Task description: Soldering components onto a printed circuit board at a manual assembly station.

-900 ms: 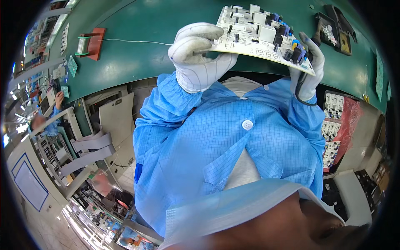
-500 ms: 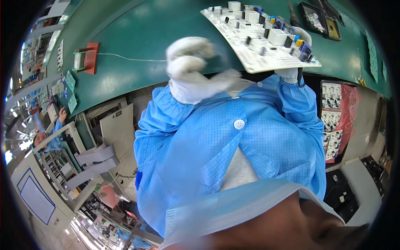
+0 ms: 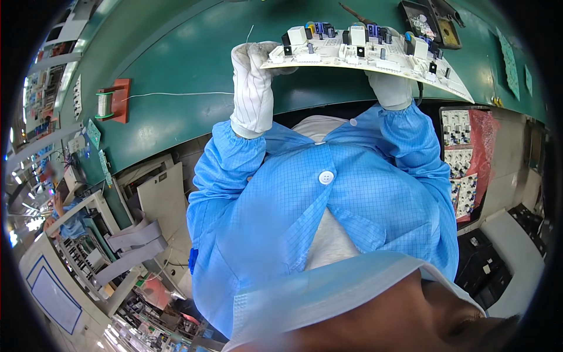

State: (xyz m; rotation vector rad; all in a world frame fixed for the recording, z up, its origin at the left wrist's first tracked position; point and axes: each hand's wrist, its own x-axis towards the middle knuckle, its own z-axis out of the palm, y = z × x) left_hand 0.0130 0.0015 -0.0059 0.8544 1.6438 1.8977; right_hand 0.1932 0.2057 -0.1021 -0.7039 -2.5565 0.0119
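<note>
A white circuit board (image 3: 404, 66), crowded with white, black, blue and yellow components, is held tilted above the bench edge. My left hand (image 3: 252, 79), in a white glove, is closed on its left end; the fingers partly go behind the board. Thin solder wire (image 3: 176, 93) runs to this hand, and a short wire end stands up above it. My gloved right hand (image 3: 390, 89) supports the board from beneath, its fingers mostly hidden. Beyond the board's far edge, a soldering iron (image 3: 355, 14) sticks out, seemingly in that hand, with a black cord beside the wrist.
The solder spool sits on a red stand (image 3: 120, 100) at the left of the green bench (image 3: 187, 64). A black tray (image 3: 419, 23) of small parts lies far right. Lower right, a tray of small boards (image 3: 457, 158) has red bubble wrap (image 3: 487, 158). Another person (image 3: 73, 220) is at far left.
My left hand has come up and taken hold of the board's left end. The board has shifted left and turned, its left end now lower and nearer me.
</note>
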